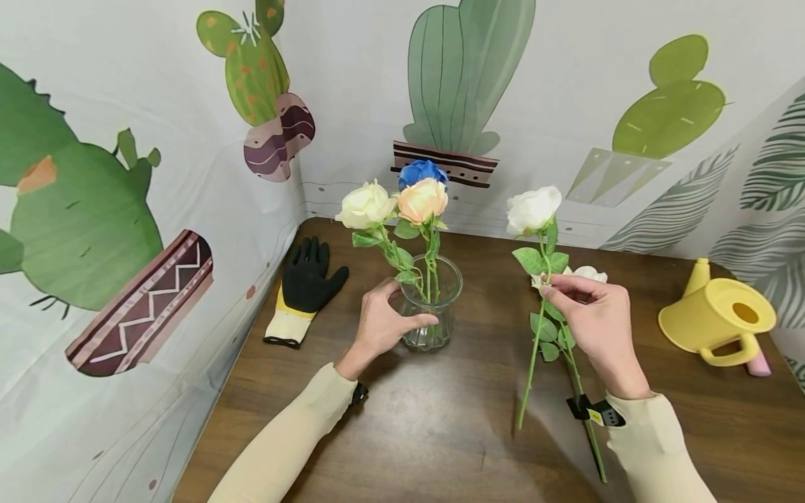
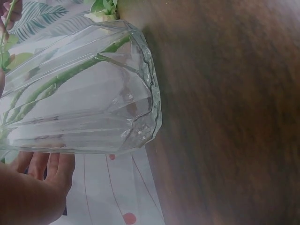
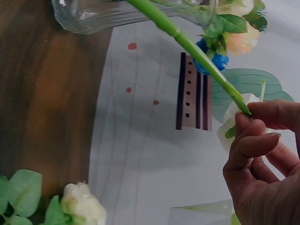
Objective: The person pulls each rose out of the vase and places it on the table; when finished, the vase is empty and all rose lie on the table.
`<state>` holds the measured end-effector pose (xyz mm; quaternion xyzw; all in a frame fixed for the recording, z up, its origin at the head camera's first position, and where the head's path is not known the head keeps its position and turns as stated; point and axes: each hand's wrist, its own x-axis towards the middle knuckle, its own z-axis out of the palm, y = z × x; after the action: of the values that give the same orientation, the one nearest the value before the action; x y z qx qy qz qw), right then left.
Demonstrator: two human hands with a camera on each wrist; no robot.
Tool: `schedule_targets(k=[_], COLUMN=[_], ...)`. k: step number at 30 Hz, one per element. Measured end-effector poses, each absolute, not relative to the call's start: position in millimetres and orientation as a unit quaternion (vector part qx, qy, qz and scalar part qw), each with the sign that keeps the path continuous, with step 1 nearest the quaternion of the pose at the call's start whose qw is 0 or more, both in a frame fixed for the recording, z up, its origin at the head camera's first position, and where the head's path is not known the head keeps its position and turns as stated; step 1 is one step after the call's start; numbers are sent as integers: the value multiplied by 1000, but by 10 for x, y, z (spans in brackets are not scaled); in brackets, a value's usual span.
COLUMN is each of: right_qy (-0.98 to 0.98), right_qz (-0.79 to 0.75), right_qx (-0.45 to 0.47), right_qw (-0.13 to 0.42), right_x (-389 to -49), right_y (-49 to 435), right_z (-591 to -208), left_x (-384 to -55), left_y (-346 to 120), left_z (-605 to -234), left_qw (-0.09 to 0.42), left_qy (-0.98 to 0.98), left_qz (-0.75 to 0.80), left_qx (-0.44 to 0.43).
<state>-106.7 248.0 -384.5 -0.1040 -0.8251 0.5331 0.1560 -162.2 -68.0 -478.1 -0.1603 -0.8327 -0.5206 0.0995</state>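
Observation:
A clear glass vase (image 1: pixel 448 318) stands on the brown table, holding a cream rose (image 1: pixel 366 205), a peach rose (image 1: pixel 424 201) and a blue rose (image 1: pixel 420 171). My left hand (image 1: pixel 379 318) grips the vase's left side, thumb across its front. In the left wrist view green stems (image 2: pixel 61 78) show through the glass. To the right of the vase, my right hand (image 1: pixel 597 318) pinches the green stem of a white rose (image 1: pixel 534 209) between thumb and fingertips. That rose is upright, bloom on top. Beneath the right hand another white rose (image 1: pixel 590 274) lies on the table.
A black and yellow work glove (image 1: pixel 307 285) lies at the table's left edge. On the right stands a yellow watering can (image 1: pixel 704 318), with a pink object (image 1: pixel 758 363) partly behind it. A cloth printed with cacti (image 1: pixel 352 77) hangs behind the table.

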Motion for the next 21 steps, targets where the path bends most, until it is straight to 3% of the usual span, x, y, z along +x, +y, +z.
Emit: schedule_targets(k=[21], right_qy=[-843], right_qz=[521], right_qx=[-84], right_qw=[103], right_x=[-1052], right_y=[2460], right_z=[-4073], left_x=[-1608], left_y=[-680], left_z=[-4772], left_qw=[96], left_qy=[-834], left_qz=[-520], left_qx=[-159])
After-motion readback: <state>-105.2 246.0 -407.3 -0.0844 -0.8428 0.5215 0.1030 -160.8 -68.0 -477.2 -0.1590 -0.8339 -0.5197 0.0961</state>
